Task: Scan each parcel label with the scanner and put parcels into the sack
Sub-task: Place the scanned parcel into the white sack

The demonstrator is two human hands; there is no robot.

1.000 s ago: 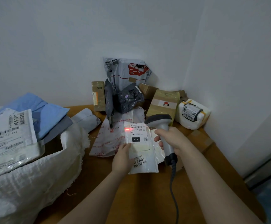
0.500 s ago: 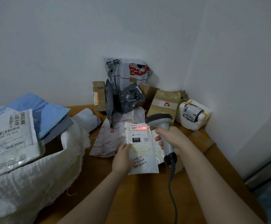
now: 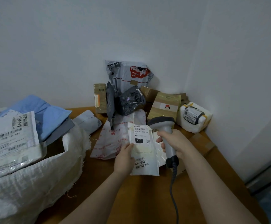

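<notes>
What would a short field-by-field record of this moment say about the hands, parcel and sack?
left hand: pinches the flat white plastic mailer by its left edge
right hand: grips the grey corded handheld scanner, head beside the mailer's label
sack: white woven sack at left, open, parcels inside
waiting pile: cardboard boxes and grey bags in the wall corner
surface: brown wooden table

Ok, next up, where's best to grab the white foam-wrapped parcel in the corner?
Likely from above and the front: the white foam-wrapped parcel sits by the right wall with the brown box close on its left, so clasp its top, near and far edges.
</notes>
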